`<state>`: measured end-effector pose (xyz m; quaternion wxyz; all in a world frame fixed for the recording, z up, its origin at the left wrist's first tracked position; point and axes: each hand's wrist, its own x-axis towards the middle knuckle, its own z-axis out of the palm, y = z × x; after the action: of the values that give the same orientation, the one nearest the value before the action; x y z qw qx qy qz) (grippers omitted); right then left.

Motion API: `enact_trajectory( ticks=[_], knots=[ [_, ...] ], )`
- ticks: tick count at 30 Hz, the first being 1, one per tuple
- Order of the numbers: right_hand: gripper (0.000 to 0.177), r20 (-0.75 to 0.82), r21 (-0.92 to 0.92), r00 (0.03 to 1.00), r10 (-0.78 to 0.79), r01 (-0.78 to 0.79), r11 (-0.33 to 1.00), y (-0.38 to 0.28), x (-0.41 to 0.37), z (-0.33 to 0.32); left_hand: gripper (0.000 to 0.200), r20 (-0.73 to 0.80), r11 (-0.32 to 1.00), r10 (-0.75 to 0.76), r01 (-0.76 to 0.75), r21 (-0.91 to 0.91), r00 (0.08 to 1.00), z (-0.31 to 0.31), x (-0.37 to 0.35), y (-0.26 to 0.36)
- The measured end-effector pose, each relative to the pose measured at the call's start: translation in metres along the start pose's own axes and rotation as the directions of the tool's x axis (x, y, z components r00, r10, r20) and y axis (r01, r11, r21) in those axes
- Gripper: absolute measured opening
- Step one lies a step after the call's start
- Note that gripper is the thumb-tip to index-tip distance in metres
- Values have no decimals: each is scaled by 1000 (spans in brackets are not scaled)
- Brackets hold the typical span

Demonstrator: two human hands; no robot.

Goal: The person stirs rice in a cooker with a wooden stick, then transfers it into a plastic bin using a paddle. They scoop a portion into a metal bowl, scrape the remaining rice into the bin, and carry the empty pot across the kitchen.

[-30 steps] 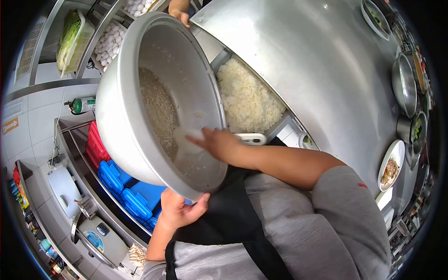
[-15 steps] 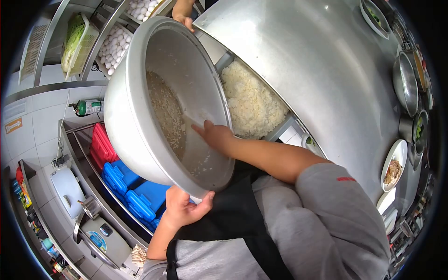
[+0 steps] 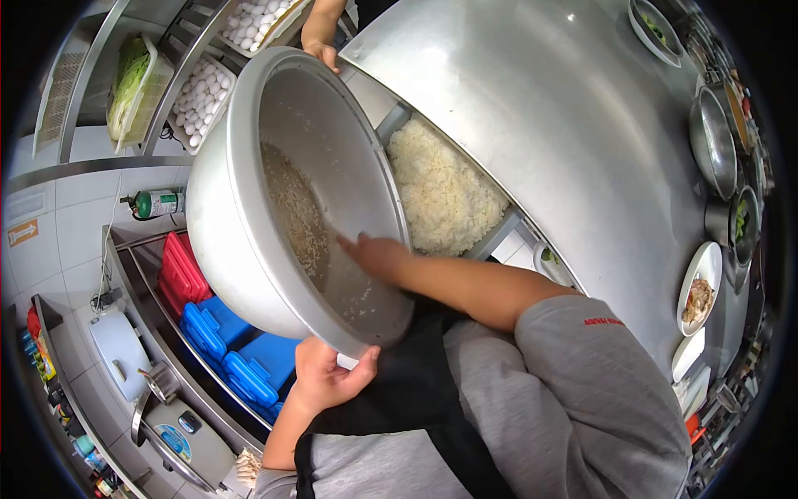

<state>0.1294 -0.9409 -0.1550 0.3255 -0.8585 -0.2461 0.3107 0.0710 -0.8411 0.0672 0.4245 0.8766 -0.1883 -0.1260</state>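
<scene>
A large grey metal pot (image 3: 220,241) is tilted on its side, its mouth facing right. Grains of rice (image 3: 295,216) cling to its inner wall and bottom. My left hand (image 3: 328,374) grips the near rim, thumb over the edge. Inside the mouth, my right hand (image 3: 378,258) is beside the inner wall, fingers drawn together and blurred; whatever they hold is hard to make out. Another person's hand (image 3: 320,51) holds the far rim. Just right of the pot, a heap of cooked white rice (image 3: 445,191) fills a container set by the steel surface.
A broad steel surface (image 3: 532,108) extends to the right, with a white oval plate of food (image 3: 698,291) and metal bowls (image 3: 713,145) along its far side. Blue lidded boxes (image 3: 258,366) and a red one (image 3: 181,270) lie below the pot. Egg trays (image 3: 199,100) stand upper left.
My right hand has shifted slightly down and left within the pot. The pot's top rim sits a little lower in view. My left hand keeps its hold on the rim.
</scene>
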Motion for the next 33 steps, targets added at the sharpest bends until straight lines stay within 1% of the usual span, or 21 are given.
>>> enact_trajectory(
  ticks=[1,3,4,6,7,9,10,11,13,14,16,18,19,21,22,24,26,28,30,31,33],
  knots=[
    [70,-3,11,1000,4,-4,1000,8,-3,-9,14,-9,1000,3,-3,11,1000,0,-1,-1],
    [71,29,166,960,278,-279,946,31,-11,-35,14,-19,1000,7,-7,20,1000,-1,-3,-7],
    [71,32,168,961,276,-278,946,25,-14,-43,15,-32,999,-24,23,-24,999,-3,-6,-9],
    [72,18,69,948,316,-317,946,15,-18,-55,15,-41,996,-59,56,-69,997,-2,-5,-10],
    [72,20,72,949,316,-317,946,8,-13,-43,15,-21,999,-30,30,-32,999,-2,-1,-6],
    [75,-95,187,995,26,-8,982,-4,7,-5,15,-6,1000,3,-3,5,1000,-4,4,1],
    [77,-75,122,997,-28,38,992,0,15,2,15,27,1000,4,-4,31,1000,-3,5,3],
    [77,-72,124,997,-30,39,991,11,19,7,14,63,998,-2,-1,57,998,-3,4,4],
    [73,-89,212,981,173,-151,965,38,16,-14,14,45,1000,-25,24,9,999,-2,1,0],
    [68,-69,214,971,228,-209,954,46,7,-24,14,23,998,-43,44,-40,999,-3,-1,-2],
    [79,-90,191,946,310,-289,938,62,-16,-31,14,4,998,-57,57,-32,998,-4,-2,-1],
    [85,-113,173,917,382,-361,917,70,-55,-42,13,-35,998,-64,63,-21,997,-5,-1,1],
    [85,-117,161,919,376,-356,921,64,-58,-52,13,-27,999,-34,33,-11,999,-5,0,1],
    [87,-117,257,877,467,-427,867,53,-65,-62,13,-11,1000,-5,5,1,1000,-5,-1,2],
    [87,-222,195,892,393,-354,915,47,-43,-52,14,1,1000,-4,4,9,1000,-4,-2,1],
    [86,-278,161,901,333,-298,941,42,-1,-59,14,3,1000,0,0,25,1000,-3,-4,4],
    [85,-329,117,906,266,-240,964,54,16,-74,15,-11,997,-70,69,-40,998,-2,-5,7],
    [84,-366,256,882,296,-210,944,79,15,-70,14,-28,995,-95,95,-23,995,-1,-9,7],
    [84,-255,326,923,288,-199,924,101,-18,-35,14,-42,994,-114,113,-10,993,-4,-9,9],
    [84,-258,318,926,277,-189,929,104,-35,-27,14,-38,994,-108,108,-4,993,-5,-8,10],
    [83,-138,314,929,343,-287,905,107,-59,-12,13,-48,993,-118,118,-2,992,-5,-8,11]
  ],
)
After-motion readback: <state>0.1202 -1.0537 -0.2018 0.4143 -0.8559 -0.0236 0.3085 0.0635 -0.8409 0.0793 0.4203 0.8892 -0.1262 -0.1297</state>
